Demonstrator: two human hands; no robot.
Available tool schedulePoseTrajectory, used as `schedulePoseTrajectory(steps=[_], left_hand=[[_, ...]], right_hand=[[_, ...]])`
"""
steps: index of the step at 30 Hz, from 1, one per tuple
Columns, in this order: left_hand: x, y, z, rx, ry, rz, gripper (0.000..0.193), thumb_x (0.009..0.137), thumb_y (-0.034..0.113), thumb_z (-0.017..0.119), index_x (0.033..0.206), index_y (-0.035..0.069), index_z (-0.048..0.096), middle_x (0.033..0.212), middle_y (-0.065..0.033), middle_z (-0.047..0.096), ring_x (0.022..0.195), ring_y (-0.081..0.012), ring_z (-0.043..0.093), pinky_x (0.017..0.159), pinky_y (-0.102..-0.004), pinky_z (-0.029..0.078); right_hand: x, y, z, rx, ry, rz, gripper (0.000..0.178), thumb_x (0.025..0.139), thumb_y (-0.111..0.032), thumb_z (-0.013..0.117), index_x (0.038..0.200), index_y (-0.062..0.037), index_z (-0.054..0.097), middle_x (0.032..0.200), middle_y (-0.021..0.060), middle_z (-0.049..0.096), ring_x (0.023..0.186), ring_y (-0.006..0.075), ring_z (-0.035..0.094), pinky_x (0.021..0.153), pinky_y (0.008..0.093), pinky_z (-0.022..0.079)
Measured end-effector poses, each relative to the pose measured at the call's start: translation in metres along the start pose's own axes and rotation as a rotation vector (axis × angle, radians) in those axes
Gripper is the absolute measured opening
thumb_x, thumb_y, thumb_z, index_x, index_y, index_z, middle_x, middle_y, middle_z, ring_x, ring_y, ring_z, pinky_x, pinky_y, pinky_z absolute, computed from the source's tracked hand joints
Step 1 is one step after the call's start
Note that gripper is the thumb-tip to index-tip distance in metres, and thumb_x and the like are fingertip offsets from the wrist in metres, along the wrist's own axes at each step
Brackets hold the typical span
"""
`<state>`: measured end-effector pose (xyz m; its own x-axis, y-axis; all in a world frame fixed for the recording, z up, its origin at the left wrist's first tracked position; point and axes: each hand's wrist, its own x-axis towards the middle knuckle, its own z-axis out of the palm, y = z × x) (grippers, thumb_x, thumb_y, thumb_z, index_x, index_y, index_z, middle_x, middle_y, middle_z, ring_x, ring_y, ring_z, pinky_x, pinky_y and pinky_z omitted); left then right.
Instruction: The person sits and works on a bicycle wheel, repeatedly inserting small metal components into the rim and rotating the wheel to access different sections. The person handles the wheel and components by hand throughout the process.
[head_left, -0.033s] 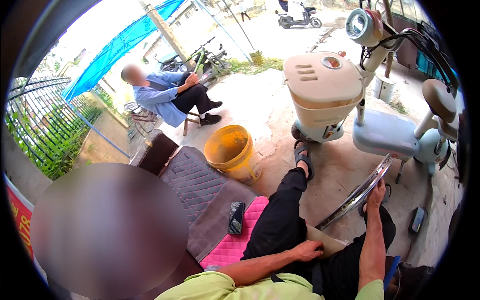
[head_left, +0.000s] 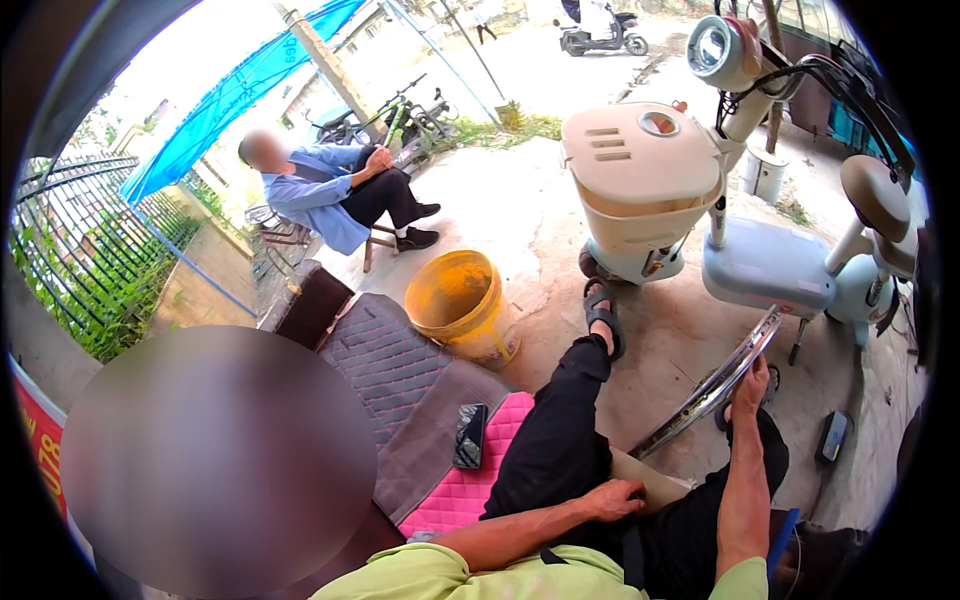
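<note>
A shiny metal wheel rim (head_left: 700, 397) stands tilted by my right knee, seen nearly edge-on. My right hand (head_left: 748, 386) grips its upper part, fingers wrapped round the metal. Over my lap lies my left hand (head_left: 614, 499), its fingers curled together beside a beige piece (head_left: 645, 478) between my thighs. Whether anything small is inside those fingers is hidden. The rim's lower end reaches down near that beige piece.
A pale electric scooter (head_left: 768, 268) with a cream basket (head_left: 645, 165) stands ahead right. Left of my leg are a yellow bucket (head_left: 457, 305) and a padded mat (head_left: 390, 350) with a phone (head_left: 470, 436). A person (head_left: 330, 190) sits on a stool. A dark box-shaped item (head_left: 832, 437) lies right.
The whole view has shifted very slightly. Both hands and the wheel rim keep their places.
</note>
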<state>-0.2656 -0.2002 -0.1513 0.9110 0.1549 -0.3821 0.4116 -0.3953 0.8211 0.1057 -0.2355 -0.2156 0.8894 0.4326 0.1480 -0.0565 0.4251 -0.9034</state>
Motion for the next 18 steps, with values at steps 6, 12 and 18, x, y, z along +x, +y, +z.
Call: schedulePoseTrajectory(steps=[6, 12, 18], left_hand=[[0.004, -0.003, 0.0, -0.028, -0.037, 0.019, 0.038, 0.099, 0.028, 0.06, 0.123, -0.001, 0.062, 0.116, -0.0253, 0.07, 0.111, -0.0418, 0.066, 0.096, -0.0467, 0.051], [0.006, -0.009, 0.001, 0.007, -0.026, 0.012, 0.037, 0.098, 0.029, 0.06, 0.119, -0.001, 0.061, 0.111, -0.0277, 0.068, 0.108, -0.0451, 0.065, 0.093, -0.0497, 0.051], [0.011, 0.009, 0.01, 0.032, -0.1, 0.004, 0.038, 0.097, 0.032, 0.061, 0.116, -0.001, 0.06, 0.109, -0.0295, 0.067, 0.107, -0.0487, 0.063, 0.091, -0.0531, 0.05]], right_hand=[[0.006, 0.018, -0.005, 0.142, -0.024, -0.085, 0.029, 0.105, -0.008, 0.058, 0.133, -0.0012, 0.061, 0.113, 0.0025, 0.069, 0.097, 0.0099, 0.065, 0.084, 0.0234, 0.051], [-0.003, 0.012, 0.026, -0.087, 0.029, -0.14, 0.031, 0.102, -0.013, 0.057, 0.127, 0.0029, 0.062, 0.105, 0.0016, 0.068, 0.091, 0.0114, 0.062, 0.081, 0.0237, 0.048], [0.002, 0.017, 0.031, -0.034, -0.026, -0.167, 0.027, 0.102, -0.012, 0.056, 0.123, 0.0023, 0.064, 0.099, -0.0003, 0.066, 0.086, 0.0093, 0.059, 0.077, 0.0232, 0.046]])
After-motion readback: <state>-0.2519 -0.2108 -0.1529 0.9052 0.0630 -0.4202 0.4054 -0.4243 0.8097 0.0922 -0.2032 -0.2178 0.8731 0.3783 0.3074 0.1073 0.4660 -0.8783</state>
